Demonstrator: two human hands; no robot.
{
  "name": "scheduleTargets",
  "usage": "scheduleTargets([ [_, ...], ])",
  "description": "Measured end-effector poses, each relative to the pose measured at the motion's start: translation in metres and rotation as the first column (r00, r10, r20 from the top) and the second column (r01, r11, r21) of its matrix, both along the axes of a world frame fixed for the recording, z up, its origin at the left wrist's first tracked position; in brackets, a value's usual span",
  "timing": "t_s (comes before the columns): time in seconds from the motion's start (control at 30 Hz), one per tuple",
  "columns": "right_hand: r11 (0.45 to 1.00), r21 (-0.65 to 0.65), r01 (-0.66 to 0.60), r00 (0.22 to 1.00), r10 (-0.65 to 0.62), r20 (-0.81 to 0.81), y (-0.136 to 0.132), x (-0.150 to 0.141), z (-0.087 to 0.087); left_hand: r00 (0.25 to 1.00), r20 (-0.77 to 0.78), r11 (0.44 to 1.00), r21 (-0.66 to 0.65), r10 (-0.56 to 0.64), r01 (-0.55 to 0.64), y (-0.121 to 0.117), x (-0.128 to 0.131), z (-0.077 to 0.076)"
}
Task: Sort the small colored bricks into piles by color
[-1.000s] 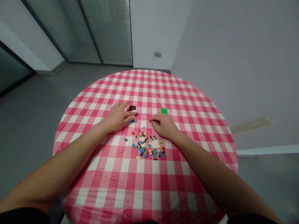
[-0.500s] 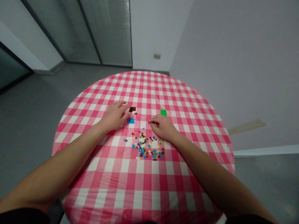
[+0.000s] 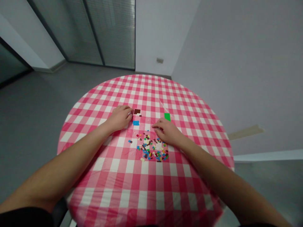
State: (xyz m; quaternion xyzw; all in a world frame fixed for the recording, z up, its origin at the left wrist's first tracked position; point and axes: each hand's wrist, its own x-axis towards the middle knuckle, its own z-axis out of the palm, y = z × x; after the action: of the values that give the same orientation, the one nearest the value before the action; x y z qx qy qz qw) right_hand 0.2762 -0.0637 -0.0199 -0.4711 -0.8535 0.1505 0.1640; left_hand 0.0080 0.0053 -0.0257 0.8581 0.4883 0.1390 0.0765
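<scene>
The 1 view looks from the person's head, forward and down across the table (image 3: 137,179), high enough to show its far edge. The left hand (image 3: 120,118) and right hand (image 3: 167,130) sit mid-view; glass panels (image 3: 113,34) and wall (image 3: 227,63) fill the top.

Left hand (image 3: 121,118): positioned at the left edge of the dark brown piece (image 3: 137,111), fingers curled; contact cannot be determined. Blue piece (image 3: 136,123) lies just beside its thumb. Right hand (image 3: 166,130): fingers bent, near side of the green piece (image 3: 167,117); grip contents not discernible. Loose small multicoloured pieces (image 3: 153,149) lie scattered between the forearms, nearer the wearer than both hands. Supporting surface: round table (image 3: 139,186), red-and-white checked cover, wrinkled at the near left.
</scene>
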Motion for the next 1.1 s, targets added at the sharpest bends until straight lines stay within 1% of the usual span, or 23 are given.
scheduleTargets([
  [0.2, 0.998, -0.022, 0.058, 0.975, -0.052, 0.216, 0.014, -0.025, 0.012, 1.0, -0.012, 1.0, 0.017, 0.002, -0.002, -0.001, 0.0, -0.001],
  [0.3, 0.997, -0.02, 0.075, 0.959, -0.066, 0.277, 0.022, -0.037, 0.015, 1.0, -0.027, 1.0, 0.02, 0.005, -0.005, -0.001, 0.0, -0.001],
  [0.4, 0.997, -0.022, 0.079, 0.947, -0.068, 0.313, 0.027, -0.043, 0.015, 0.999, -0.041, 1.0, 0.02, -0.005, 0.006, -0.001, -0.001, -0.001],
  [0.73, 0.998, 0.0, 0.068, 0.923, -0.063, 0.381, 0.035, -0.052, 0.011, 0.999, -0.047, 1.0, 0.005, -0.013, 0.014, -0.001, 0.0, 0.001],
  [1.1, 0.997, -0.012, 0.073, 0.923, -0.063, 0.379, 0.037, -0.056, 0.012, 0.998, -0.059, 1.0, 0.006, -0.01, 0.011, -0.001, 0.0, 0.001],
])
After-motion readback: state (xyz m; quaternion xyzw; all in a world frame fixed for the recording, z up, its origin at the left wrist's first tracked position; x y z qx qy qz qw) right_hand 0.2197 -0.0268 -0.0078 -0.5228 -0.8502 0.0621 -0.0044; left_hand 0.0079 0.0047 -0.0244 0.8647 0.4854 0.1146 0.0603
